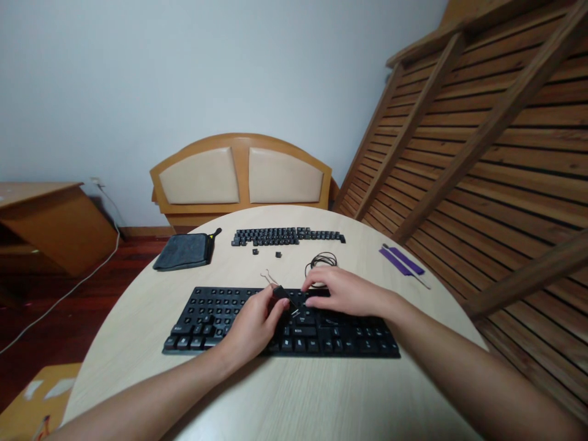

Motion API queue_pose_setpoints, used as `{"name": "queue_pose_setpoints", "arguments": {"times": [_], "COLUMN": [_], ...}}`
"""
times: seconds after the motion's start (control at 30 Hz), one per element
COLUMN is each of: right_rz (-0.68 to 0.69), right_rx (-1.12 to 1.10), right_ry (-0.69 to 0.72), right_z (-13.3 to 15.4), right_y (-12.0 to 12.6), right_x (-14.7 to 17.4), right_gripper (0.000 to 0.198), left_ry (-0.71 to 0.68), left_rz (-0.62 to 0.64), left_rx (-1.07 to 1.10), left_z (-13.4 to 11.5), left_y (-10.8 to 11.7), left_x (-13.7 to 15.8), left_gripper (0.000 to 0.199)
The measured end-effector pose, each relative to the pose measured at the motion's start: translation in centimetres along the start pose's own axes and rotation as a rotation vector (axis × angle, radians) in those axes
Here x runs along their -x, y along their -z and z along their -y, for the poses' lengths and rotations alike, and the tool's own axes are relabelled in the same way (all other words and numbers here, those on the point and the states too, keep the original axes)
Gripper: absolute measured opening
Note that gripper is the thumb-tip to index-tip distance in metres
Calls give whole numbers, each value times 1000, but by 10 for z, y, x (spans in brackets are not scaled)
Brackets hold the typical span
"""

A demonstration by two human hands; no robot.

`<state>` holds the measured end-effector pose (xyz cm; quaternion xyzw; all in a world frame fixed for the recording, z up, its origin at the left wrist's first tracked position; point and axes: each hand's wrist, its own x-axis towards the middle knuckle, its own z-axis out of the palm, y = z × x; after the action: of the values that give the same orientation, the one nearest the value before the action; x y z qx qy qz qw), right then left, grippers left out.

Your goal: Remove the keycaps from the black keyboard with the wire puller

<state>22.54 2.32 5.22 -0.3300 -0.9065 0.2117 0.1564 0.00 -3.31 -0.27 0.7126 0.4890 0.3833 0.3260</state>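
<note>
A black keyboard [285, 346] lies across the table in front of me, with many keycaps off its upper and left parts and others in place lower and to the right. My left hand [258, 318] is closed round a keycap puller [283, 295], a black handle with thin wire prongs at both ends. One end points down at the keys near the keyboard's middle; the other sticks up and away. Just right of it, my right hand [334, 292] rests over the keyboard's upper edge, thumb and index finger apart, with nothing visible between them.
Removed keycaps [266, 236] stand in rows at the back, with two loose keycaps [278, 254] nearer. A coiled black cable [321, 260] lies behind my right hand. A dark grey pouch [184, 251] is at left, and purple strips [402, 259] with a thin metal tool at right.
</note>
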Motion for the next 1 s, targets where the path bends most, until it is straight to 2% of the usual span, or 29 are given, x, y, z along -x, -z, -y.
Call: {"name": "queue_pose_setpoints", "arguments": {"times": [0.2,0.43,0.7,1.0], "right_rz": [-8,-73,-83,-103], "right_rx": [-89,-154,-134,-109], "right_ry": [-50,-54,-59,-71], "right_z": [18,18,22,21], "right_y": [-27,-44,-45,-48], "right_x": [36,41,39,38], "right_gripper": [38,36,30,28], "left_ry": [-85,-63,31,145], "left_rz": [32,52,160,204], "left_rx": [-56,-75,145,316], "left_z": [-12,-16,-11,-8], "left_y": [1,0,0,0], "left_x": [3,4,1,-4], "left_gripper": [19,22,22,30]}}
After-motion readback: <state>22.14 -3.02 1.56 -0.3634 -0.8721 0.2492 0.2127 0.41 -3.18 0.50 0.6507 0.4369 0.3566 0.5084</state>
